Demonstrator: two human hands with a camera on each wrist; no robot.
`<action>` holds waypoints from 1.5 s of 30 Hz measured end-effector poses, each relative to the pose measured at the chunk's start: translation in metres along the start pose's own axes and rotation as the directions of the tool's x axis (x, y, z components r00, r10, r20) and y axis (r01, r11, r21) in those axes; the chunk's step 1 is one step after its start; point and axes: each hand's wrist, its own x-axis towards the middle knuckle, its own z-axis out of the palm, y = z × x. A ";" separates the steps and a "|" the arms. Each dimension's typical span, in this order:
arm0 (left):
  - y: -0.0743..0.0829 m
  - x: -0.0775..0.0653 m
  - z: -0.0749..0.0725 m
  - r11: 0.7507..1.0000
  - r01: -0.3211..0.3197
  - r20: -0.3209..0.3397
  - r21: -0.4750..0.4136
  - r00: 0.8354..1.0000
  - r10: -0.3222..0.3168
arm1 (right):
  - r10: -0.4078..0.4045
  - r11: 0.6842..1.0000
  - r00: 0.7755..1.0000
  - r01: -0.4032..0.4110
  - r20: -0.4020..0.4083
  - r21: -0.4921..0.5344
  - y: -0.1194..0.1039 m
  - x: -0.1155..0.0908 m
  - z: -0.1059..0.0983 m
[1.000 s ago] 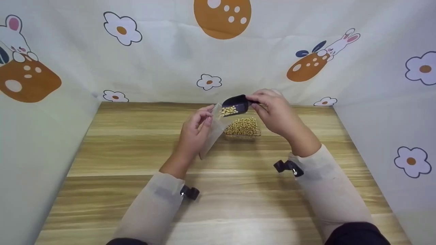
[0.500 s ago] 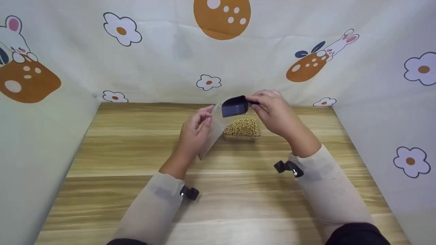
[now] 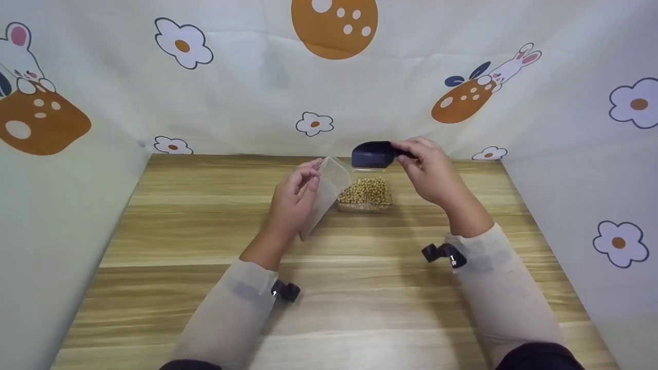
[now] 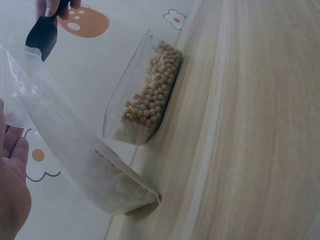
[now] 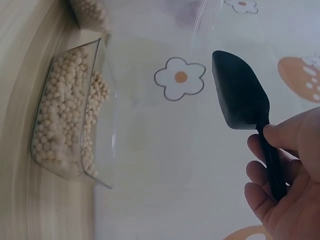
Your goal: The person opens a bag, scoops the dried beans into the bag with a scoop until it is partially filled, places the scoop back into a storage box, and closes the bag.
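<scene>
My left hand (image 3: 295,198) pinches the upper edge of a translucent plastic bag (image 4: 75,145), whose mouth gapes toward the right. Soybeans (image 4: 117,182) show through the bag's lower part, and its bottom stands on the table. In my right hand (image 3: 424,167) is a black scoop (image 5: 240,95), gripped by its handle. The scoop hangs over the far side of the clear box, a little right of the bag mouth, and no beans show in it. Heaped soybeans (image 3: 366,191) fill much of the clear plastic box (image 3: 365,207) on the table behind the bag.
The wood-grain table (image 3: 329,308) meets a pale printed cloth (image 3: 247,103) just behind the box, with more cloth at both sides. Black wrist cameras (image 3: 286,291) are strapped over the sleeves.
The soybeans in the scoop have gone into the bag. My right hand has then drawn the scoop away to the right and slightly up. The left hand stays put with the bag.
</scene>
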 end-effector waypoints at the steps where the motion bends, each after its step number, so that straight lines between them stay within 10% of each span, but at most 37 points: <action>1: 0.000 0.000 0.000 1.000 0.000 0.000 -0.002 1.000 0.000 | 0.010 1.000 1.000 -0.010 0.003 0.007 0.003 0.000 0.000; 24: 0.001 0.002 0.001 1.000 0.026 -0.002 0.013 1.000 -0.026 | 0.156 0.988 0.979 -0.155 0.135 -0.014 0.059 0.016 0.018; 45: 0.002 0.000 0.000 1.000 0.008 0.008 0.017 1.000 -0.008 | 0.174 0.964 0.940 -0.101 0.293 -0.246 0.054 0.032 0.031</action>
